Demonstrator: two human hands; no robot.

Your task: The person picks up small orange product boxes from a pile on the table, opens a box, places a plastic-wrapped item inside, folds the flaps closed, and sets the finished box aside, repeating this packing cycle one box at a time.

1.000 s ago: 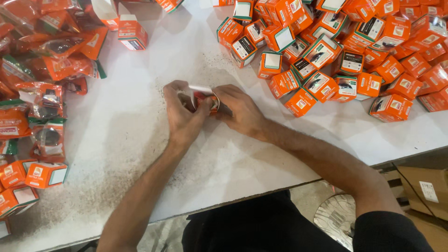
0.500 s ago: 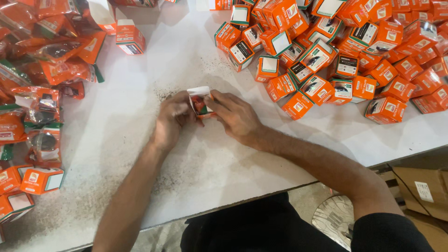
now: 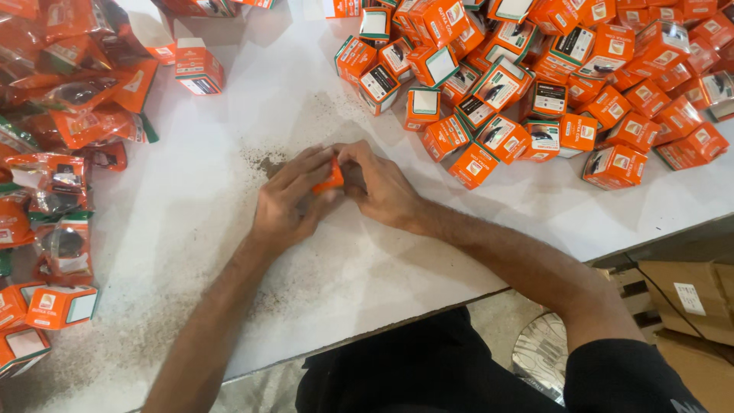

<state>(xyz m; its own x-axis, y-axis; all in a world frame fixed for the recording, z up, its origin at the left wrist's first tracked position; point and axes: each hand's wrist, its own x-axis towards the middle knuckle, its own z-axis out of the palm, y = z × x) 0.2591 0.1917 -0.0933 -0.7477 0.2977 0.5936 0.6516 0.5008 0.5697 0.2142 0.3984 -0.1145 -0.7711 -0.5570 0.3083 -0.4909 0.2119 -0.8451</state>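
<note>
Head view: nearest the camera are the person's dark-clothed lap, a cardboard carton [image 3: 692, 294] on the floor by the right elbow, and two bare forearms reaching out over the white table [image 3: 191, 252]. Further out the left hand [image 3: 289, 200] and right hand [image 3: 380, 183] meet at the table's middle, both closed around one small orange box [image 3: 330, 180], of which only a sliver shows between the fingers; it sits low, at or just above the tabletop. The fingers press in from both sides, so the step in hand looks like shutting the box's flaps. Judging from that, the next move calls for a firm tuck of the last flap, with the box kept square so it does not crush. To the left lie orange plastic pouches [image 3: 65, 122] and a few boxes with white ends, one [image 3: 61, 304] near the table edge. Beyond the hands, to the right, a big heap of finished orange boxes [image 3: 550, 84] spreads toward the far edge, and a lone box [image 3: 199, 70] stands at far left.
</note>
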